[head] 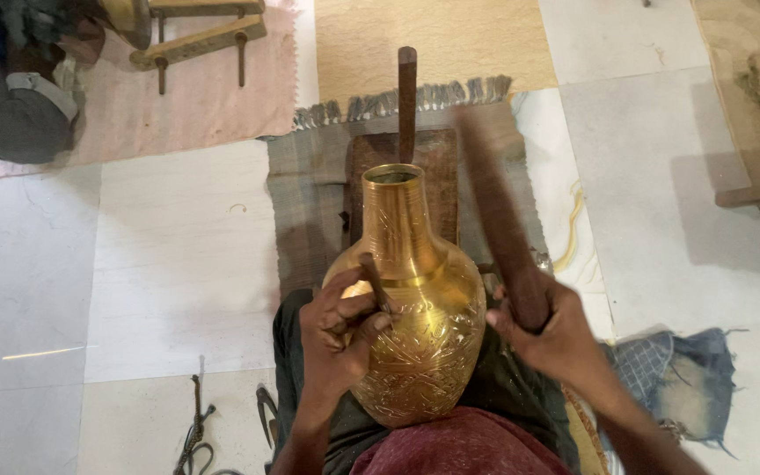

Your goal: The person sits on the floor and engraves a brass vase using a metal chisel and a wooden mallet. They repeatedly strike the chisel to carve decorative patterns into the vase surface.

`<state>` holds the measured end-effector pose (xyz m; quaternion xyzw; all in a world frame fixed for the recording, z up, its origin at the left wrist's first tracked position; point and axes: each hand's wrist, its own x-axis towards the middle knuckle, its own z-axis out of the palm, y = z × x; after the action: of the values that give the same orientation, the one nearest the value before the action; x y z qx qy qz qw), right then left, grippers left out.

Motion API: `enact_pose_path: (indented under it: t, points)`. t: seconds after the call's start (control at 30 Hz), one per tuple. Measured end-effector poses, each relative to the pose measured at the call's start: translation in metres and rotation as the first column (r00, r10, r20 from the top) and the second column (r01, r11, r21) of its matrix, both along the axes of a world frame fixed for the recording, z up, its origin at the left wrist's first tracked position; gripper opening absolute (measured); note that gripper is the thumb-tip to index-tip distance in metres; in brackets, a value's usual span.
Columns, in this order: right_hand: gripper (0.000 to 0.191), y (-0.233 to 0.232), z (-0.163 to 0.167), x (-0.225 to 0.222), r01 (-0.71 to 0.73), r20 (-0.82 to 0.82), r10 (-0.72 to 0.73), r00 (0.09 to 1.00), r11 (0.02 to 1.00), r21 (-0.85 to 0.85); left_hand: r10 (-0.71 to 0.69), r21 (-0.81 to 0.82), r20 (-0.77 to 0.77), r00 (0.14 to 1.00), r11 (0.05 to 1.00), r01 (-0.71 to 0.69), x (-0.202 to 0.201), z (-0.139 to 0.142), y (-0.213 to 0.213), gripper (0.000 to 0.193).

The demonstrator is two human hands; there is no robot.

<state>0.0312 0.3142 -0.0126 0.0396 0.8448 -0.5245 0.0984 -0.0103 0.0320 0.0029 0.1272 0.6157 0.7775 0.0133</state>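
A shiny brass vase (415, 299) with engraved patterns lies against my lap, its long neck pointing away from me. My left hand (338, 330) rests on the vase's left shoulder and is shut on a small dark chisel (375, 280) whose tip touches the metal. My right hand (545, 330) grips the lower end of a long dark wooden stick (496, 211), raised and blurred to the right of the vase. Behind the vase stands a wooden block (440, 171) with an upright dark post (407, 101).
A grey fringed mat (305, 202) lies under the block on pale floor tiles. Small metal tools (200, 422) lie at the lower left. A blue cloth (688, 378) is at the right. Another person (19, 88) sits at the top left by a wooden frame (200, 40).
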Motion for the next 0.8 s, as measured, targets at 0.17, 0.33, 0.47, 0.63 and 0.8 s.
enact_pose_path:
  t: [0.17,0.33,0.47,0.63,0.8]
  points:
    - [0.042,-0.014,-0.023,0.043,0.308,0.279,-0.245,0.928,0.928,-0.209,-0.110,-0.290,-0.086,0.990,0.954,0.081,-0.010,0.003,-0.009,0.045]
    - [0.047,0.002,-0.004,0.052,0.135,0.287,-0.158,0.945,0.986,0.098,-0.255,-0.418,-0.165,0.953,0.893,0.167,-0.021,-0.002,-0.011,0.043]
    - [0.056,0.013,0.021,0.044,-0.091,0.413,-0.090,0.906,0.913,0.397,-0.326,-0.435,-0.200,0.924,0.874,0.214,-0.025,0.001,-0.019,0.043]
    - [0.031,0.011,0.060,0.032,0.064,-0.162,-0.071,0.984,0.997,-0.048,-0.347,-0.405,-0.237,0.907,0.884,0.233,-0.029,0.004,-0.020,0.049]
    - [0.032,0.034,0.076,0.015,-0.184,0.249,0.079,0.965,0.882,0.433,-0.340,-0.454,-0.240,0.909,0.867,0.205,-0.028,-0.005,-0.023,0.049]
